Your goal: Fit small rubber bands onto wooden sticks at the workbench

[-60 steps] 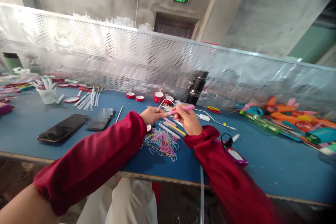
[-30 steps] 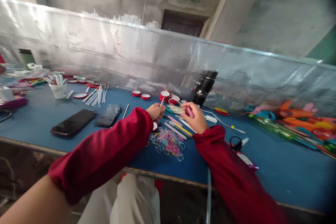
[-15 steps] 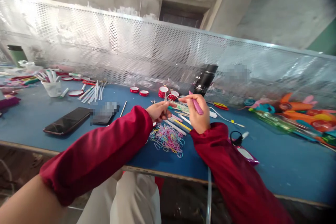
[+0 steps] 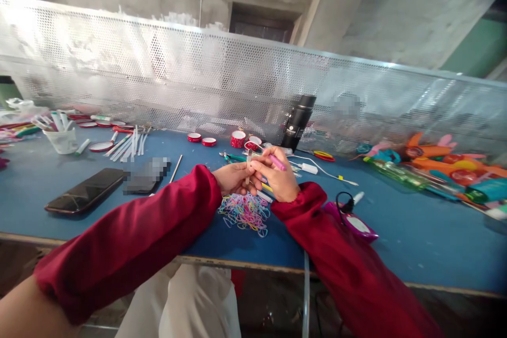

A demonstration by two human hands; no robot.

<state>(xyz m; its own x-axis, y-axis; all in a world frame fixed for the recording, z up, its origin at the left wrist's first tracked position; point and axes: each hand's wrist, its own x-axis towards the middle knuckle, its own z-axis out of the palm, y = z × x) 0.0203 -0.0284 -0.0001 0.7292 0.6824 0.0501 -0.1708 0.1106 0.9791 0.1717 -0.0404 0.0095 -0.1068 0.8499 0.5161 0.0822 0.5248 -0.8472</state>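
Both your hands meet just below and right of frame centre, fingertips together over the blue table (image 4: 412,237). Left arm comes in from the lower left, forearm bare, then dark red left sleeve (image 4: 130,245) up to the wrist. Right arm rises from the lower right in a matching right sleeve (image 4: 340,261), elbow end cut off by the bottom edge.

Left hand (image 4: 230,178): fingers curled and pinched on a short pale stick (image 4: 249,158) that stands near vertical in the frame, top end clear of your fingers. Right hand (image 4: 282,184): fingers bent, thumb side toward the left hand, pink pen (image 4: 278,162) held in it at a slant, near end pointing lower right. Right fingertips are at the stick; can't tell how firmly they press on it.

Rubber band pile (image 4: 246,216) lies on the table just below both hands in the frame. Yellow pen (image 4: 267,188) is just under the right hand, mostly covered. Red tape rolls (image 4: 238,140) sit above the hands, apart from them; black bottle (image 4: 298,124) up and right of those.

Hard to read: middle of the stick is behind your fingers, pink pen's far end is lost in the grip, left fingers partly overlap with the right ones. Dark phone (image 4: 146,177) at left is partly pixelated.
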